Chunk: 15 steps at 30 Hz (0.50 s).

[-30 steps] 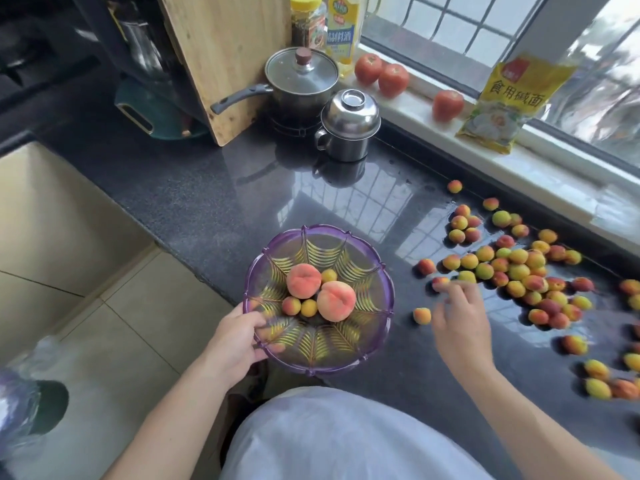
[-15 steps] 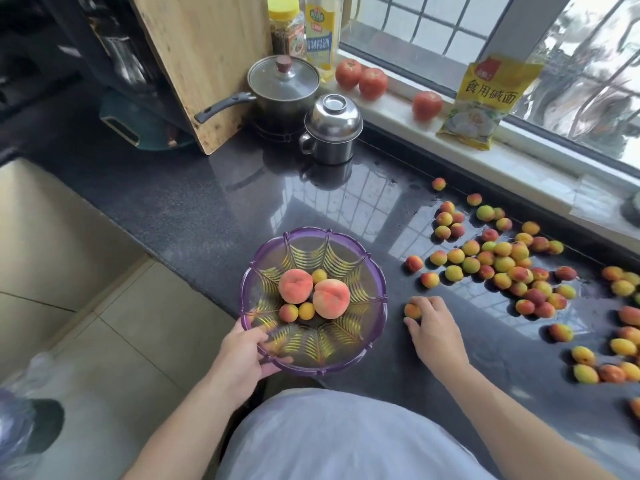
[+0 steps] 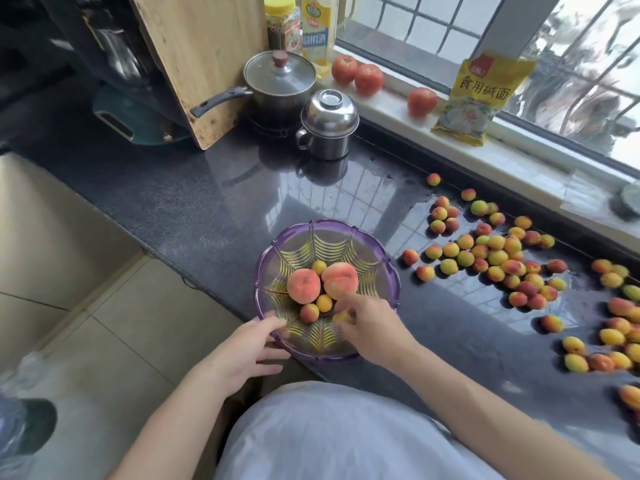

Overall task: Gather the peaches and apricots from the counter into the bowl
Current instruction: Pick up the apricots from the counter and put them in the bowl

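Observation:
A purple plastic bowl [image 3: 388,271] sits at the near edge of the dark counter. It holds two peaches [image 3: 303,285] and a few small apricots [image 3: 309,312]. My left hand [image 3: 242,348] grips the bowl's near rim. My right hand [image 3: 369,325] is over the bowl's near right side, fingers pinching a small apricot [image 3: 341,318]. Many loose apricots [image 3: 498,258] lie scattered over the counter to the right.
A steel lidded cup [image 3: 327,126], a lidded saucepan [image 3: 277,84] and a leaning wooden board [image 3: 207,64] stand at the back. Three tomatoes [image 3: 369,79] and a yellow packet [image 3: 479,102] rest on the window sill. Tiled floor lies left of the counter edge.
My right hand picked an apricot off the counter beside the bowl and carried it left over the bowl. My left hand stayed on the rim.

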Each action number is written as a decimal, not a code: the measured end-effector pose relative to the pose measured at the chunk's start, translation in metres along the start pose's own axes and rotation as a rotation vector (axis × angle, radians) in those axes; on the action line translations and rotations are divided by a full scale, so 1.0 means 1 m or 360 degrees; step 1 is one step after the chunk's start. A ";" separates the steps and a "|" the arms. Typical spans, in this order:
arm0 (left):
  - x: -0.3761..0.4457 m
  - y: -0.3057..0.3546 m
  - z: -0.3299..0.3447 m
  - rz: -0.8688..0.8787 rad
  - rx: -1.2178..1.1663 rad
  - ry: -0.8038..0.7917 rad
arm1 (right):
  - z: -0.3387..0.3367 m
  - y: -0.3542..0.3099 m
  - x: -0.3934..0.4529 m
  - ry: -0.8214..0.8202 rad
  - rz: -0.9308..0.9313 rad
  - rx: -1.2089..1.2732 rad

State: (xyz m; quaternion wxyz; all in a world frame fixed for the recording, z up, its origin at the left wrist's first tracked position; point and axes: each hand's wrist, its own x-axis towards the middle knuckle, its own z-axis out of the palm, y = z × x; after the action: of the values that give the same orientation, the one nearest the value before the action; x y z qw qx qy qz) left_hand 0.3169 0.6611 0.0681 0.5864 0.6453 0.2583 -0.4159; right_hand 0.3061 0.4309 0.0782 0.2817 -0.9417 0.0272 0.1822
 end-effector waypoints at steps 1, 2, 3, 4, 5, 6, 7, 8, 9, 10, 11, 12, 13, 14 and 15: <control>0.002 0.002 -0.002 0.0056 -0.0064 0.0038 | 0.005 -0.002 0.002 -0.0028 -0.0014 -0.0049; 0.004 0.003 -0.002 0.0104 -0.0134 0.0064 | 0.011 -0.004 0.005 -0.0037 -0.0018 -0.0090; 0.005 0.005 -0.003 0.0143 -0.0194 0.0069 | 0.015 -0.006 0.008 -0.0045 0.0009 -0.0117; 0.005 0.006 -0.002 0.0175 -0.0237 0.0065 | 0.019 -0.007 0.012 -0.0047 0.0056 -0.0132; 0.005 0.007 0.000 0.0192 -0.0267 0.0063 | 0.023 -0.009 0.016 -0.0053 0.0124 -0.0131; 0.005 0.006 0.001 0.0202 -0.0289 0.0061 | 0.025 -0.010 0.019 -0.0047 0.0183 -0.0124; 0.006 0.005 0.002 0.0208 -0.0292 0.0058 | 0.028 -0.011 0.021 -0.0032 0.0230 -0.0118; 0.007 0.005 0.003 0.0217 -0.0286 0.0053 | 0.029 -0.012 0.023 -0.0013 0.0261 -0.0119; 0.008 0.003 0.003 0.0222 -0.0282 0.0048 | 0.030 -0.013 0.024 0.0013 0.0276 -0.0121; 0.008 0.002 0.003 0.0226 -0.0284 0.0048 | 0.031 -0.014 0.025 0.0038 0.0280 -0.0122; 0.008 0.001 0.003 0.0230 -0.0289 0.0042 | 0.033 -0.015 0.025 0.0061 0.0274 -0.0130; 0.007 0.000 0.003 0.0237 -0.0295 0.0037 | 0.034 -0.016 0.025 0.0075 0.0263 -0.0147; 0.007 -0.001 0.003 0.0237 -0.0308 0.0033 | 0.036 -0.016 0.025 0.0083 0.0246 -0.0169; 0.006 -0.001 0.003 0.0235 -0.0325 0.0029 | 0.037 -0.017 0.025 0.0095 0.0223 -0.0191; 0.007 -0.002 0.003 0.0227 -0.0346 0.0027 | 0.038 -0.016 0.025 0.0100 0.0200 -0.0216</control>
State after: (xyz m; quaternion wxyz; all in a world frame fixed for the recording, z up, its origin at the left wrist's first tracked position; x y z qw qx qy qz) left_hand 0.3185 0.6577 0.0613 0.6787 0.5983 0.2602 -0.3373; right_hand 0.3195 0.4663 0.0488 0.2042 -0.9603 0.0827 0.1712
